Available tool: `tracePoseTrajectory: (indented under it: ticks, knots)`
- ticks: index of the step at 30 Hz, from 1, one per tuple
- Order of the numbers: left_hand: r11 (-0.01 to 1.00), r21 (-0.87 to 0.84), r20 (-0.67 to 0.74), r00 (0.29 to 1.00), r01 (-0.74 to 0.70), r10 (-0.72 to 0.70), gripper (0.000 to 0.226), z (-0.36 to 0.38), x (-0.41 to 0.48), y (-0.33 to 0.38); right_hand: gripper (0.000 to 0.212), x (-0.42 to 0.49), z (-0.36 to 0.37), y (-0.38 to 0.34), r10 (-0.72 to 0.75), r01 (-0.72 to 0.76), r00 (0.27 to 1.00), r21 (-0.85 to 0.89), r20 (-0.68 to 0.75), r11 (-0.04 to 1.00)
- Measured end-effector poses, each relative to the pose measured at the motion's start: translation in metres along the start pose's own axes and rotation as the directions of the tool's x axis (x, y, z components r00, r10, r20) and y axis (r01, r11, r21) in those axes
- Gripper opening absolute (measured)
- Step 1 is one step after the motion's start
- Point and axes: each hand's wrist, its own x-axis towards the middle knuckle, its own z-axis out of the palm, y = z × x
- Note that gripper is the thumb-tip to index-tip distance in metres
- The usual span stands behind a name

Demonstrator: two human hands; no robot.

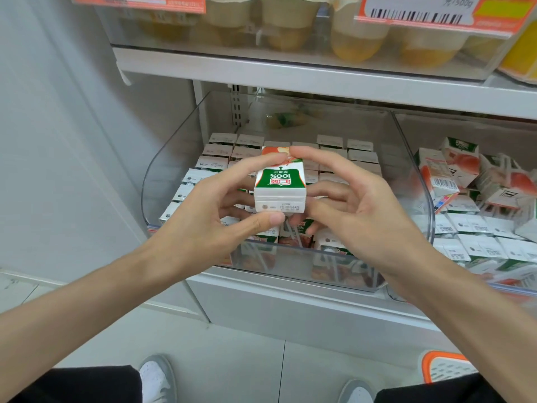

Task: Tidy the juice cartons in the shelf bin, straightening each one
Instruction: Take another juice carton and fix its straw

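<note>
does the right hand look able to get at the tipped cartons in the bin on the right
Probably yes, but not right away: the right hand is pinching the held carton with the left hand. The right bin is open on top, and its tipped cartons lie uncovered beside that hand.

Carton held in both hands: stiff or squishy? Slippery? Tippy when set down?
Probably stiff: the juice carton shows square edges pinched between left hand and right hand. Possibly slick; its print looks glossy. Likely tip-resistant packed among the upright cartons.
</note>
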Motion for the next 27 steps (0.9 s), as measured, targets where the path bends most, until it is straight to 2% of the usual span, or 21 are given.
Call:
tracePoseTrajectory:
  ticks: [5, 10, 15, 18, 20, 24, 27]
  knots:
    - [1.0, 0.031, -0.001, 1.0, 0.006, -0.006, 0.072, -0.0016, 0.0, -0.0019, 0.052, 0.0019, -0.001, 0.0046, -0.01, 0.009, 0.999, -0.017, -0.048, 1.0]
    - [0.996, 0.088, -0.114, 0.993, 0.004, 0.006, 0.048, -0.0042, 0.0028, -0.0038, 0.049, 0.0027, 0.0004, 0.0053, 0.003, -0.004, 1.0, -0.019, -0.022, 1.0]
    - [0.996, 0.091, -0.172, 0.985, -0.009, 0.024, 0.043, -0.0083, 0.0037, -0.0051, 0.046, 0.0023, 0.0011, 0.0056, -0.023, 0.021, 1.0, -0.075, -0.02, 0.997]
    - [0.996, 0.092, -0.152, 0.988, -0.018, 0.032, 0.045, -0.0083, 0.0029, -0.0057, 0.044, 0.0029, 0.0002, 0.0078, -0.077, 0.067, 0.995, -0.16, -0.062, 0.985]
    - [0.999, 0.051, -0.129, 0.991, -0.015, 0.022, 0.048, -0.0069, 0.0029, -0.0047, 0.048, 0.0034, -0.002, 0.008, -0.091, 0.074, 0.992, -0.178, -0.092, 0.981]
    - [0.994, -0.104, -0.088, 0.995, 0.038, -0.047, 0.052, -0.003, 0.002, -0.0055, 0.035, 0.0025, -0.0024, 0.0034, -0.115, 0.093, 0.986, -0.176, -0.122, 0.98]
    - [0.98, -0.179, -0.047, 0.994, 0.091, -0.101, 0.052, -0.0004, 0.0016, -0.0051, 0.048, 0.0003, 0.0027, 0.0042, -0.116, 0.084, 0.982, -0.203, -0.152, 0.976]
